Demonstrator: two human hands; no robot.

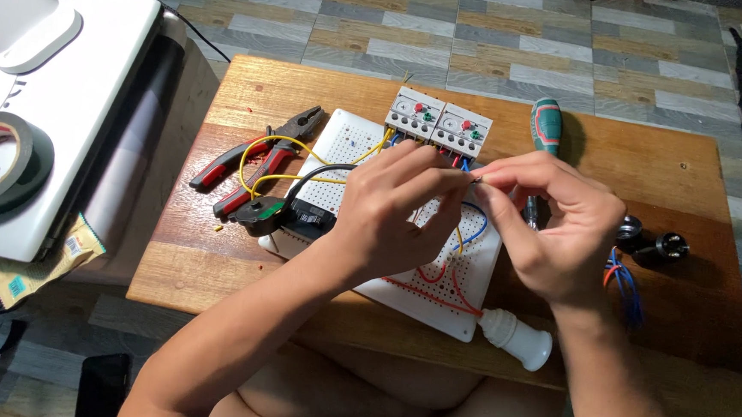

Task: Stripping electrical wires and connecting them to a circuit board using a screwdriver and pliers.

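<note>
My left hand (393, 205) and my right hand (550, 224) meet above a white perforated board (345, 142), their fingertips pinching the same thin wire end (474, 180). Yellow, red, blue and black wires run across the board. Two grey relay blocks (438, 122) with red and green buttons stand at the board's far edge. A black component (289, 214) sits on the board's left side. A white lamp holder (516, 336) lies at the board's near corner.
Red-handled pliers (254, 163) lie left of the board on the low wooden table (649, 157). A green-handled screwdriver (546, 125) lies behind my right hand. Black plugs (654, 243) sit at right. A tape roll (0, 160) rests on a white case at left.
</note>
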